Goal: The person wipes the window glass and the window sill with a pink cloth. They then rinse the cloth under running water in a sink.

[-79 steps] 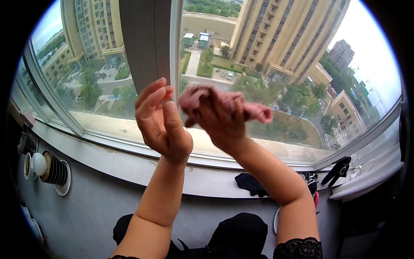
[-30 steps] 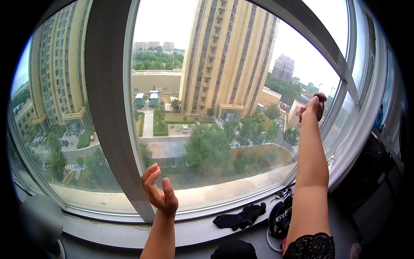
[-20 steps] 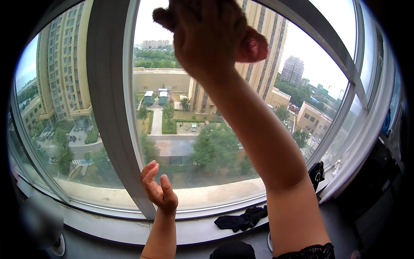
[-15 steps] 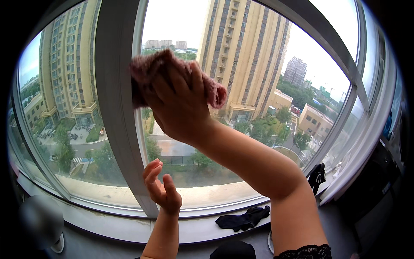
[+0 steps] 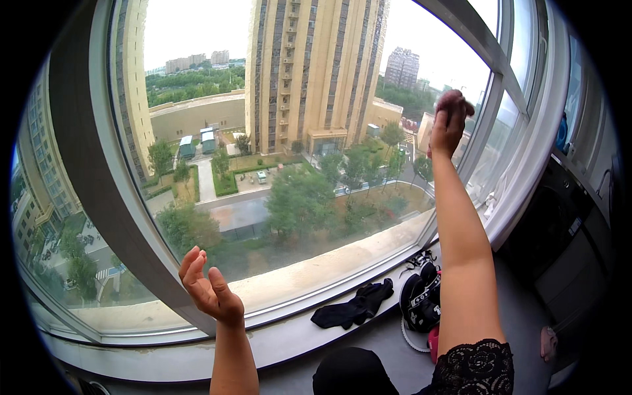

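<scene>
Two bare forearms (image 5: pixel 234 362) rise from the lower edge, the right one out of a black lace sleeve (image 5: pixel 477 368). A dark knee (image 5: pixel 352 374) shows at bottom centre. The left hand (image 5: pixel 212 293), low and left of centre, is released, its fingers loosely curved upward and its thumb apart; in the picture it overlaps the foot of a thick grey post (image 5: pixel 72 112).

On the pale sill (image 5: pixel 276 347), right of the left hand, lies a crumpled black cloth (image 5: pixel 352 309). Just right of that, at lower right of centre, sits a black heap (image 5: pixel 420 306) with white marks, partly behind the right forearm. Grey floor (image 5: pixel 520 309) fills the lower right, bearing a small pink thing (image 5: pixel 548 343).

At upper right, the arm stretched out, the right hand (image 5: pixel 447 131) grasps a dull pink rag (image 5: pixel 451 102); whether the rag touches the pane (image 5: pixel 240 217) cannot be told. A white curtain (image 5: pixel 536 158) and a dark appliance (image 5: pixel 559 250) stand at the right side.

Beyond the glass, trees (image 5: pixel 299 201) spread across the middle, a tan tower (image 5: pixel 309 72) rises at top centre, and a greyish block (image 5: pixel 401 68) stands farther off at upper right.
</scene>
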The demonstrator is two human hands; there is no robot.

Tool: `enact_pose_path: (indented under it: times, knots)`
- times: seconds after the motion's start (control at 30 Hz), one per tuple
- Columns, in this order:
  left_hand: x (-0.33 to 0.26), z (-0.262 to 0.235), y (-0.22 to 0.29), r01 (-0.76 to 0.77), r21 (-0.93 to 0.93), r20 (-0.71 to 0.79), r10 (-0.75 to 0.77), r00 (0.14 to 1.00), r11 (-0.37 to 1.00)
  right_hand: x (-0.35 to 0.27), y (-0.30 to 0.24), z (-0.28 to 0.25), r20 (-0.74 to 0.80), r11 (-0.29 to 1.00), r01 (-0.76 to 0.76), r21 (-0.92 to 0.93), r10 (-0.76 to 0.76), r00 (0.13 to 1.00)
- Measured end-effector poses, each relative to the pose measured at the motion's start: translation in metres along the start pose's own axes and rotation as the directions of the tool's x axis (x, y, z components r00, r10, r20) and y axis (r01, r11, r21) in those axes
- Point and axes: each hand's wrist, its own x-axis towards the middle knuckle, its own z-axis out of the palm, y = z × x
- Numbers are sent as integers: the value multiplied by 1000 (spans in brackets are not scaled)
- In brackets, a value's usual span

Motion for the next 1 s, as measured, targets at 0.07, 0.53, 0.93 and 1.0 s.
enact_pose_path:
  times: [0.07, 0.53, 0.93, 1.0]
  knots:
    - [-13, 13, -1, 57, -52, 18, -57, 998, 997, -7, 79, -17, 8, 922, -360, -143, 365, 931]
    - [-47, 49, 3, -60, 48, 179, 51, 983, 997, -230, -239, -29, 257, 667, 647, 369, -742, 619]
    - [-53, 30, -8, -40, 106, 258, 11, 966, 994, -177, -57, -41, 275, 963, 233, 134, -262, 925]
    - [-65, 38, -7, -20, 69, 279, 0, 960, 997, -149, -71, -30, 161, 992, 77, 98, -92, 983]
